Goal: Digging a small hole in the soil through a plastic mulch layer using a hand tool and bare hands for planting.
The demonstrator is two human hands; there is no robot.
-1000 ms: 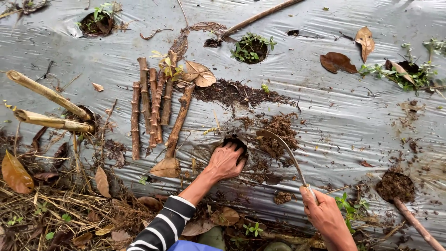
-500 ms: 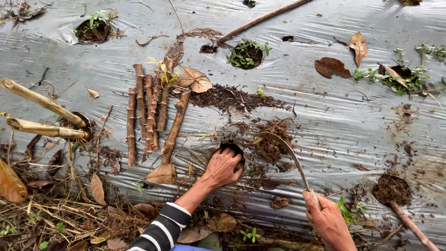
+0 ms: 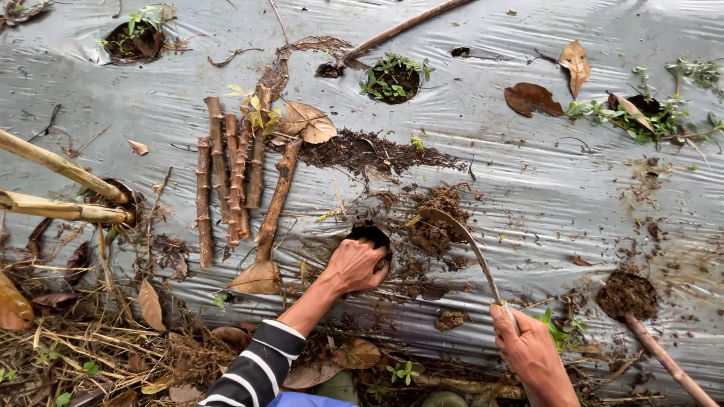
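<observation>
At the centre of the frame, a hole (image 3: 369, 232) cut in the plastic sheet (image 3: 528, 173) is already dug out, loose soil (image 3: 439, 218) heaped beside it. The left hand (image 3: 358, 264) reaches its fingers into the hole, holding nothing visible, while the right hand (image 3: 528, 350), lower right, is clamped on a curved blade (image 3: 464, 234). The bundle of stem cuttings (image 3: 234, 177) at left lies untouched.

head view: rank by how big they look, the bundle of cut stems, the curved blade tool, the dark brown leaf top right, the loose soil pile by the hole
1. bundle of cut stems
2. curved blade tool, long but thin
3. and 4. loose soil pile and dark brown leaf look about alike, so I won't rank them.
</observation>
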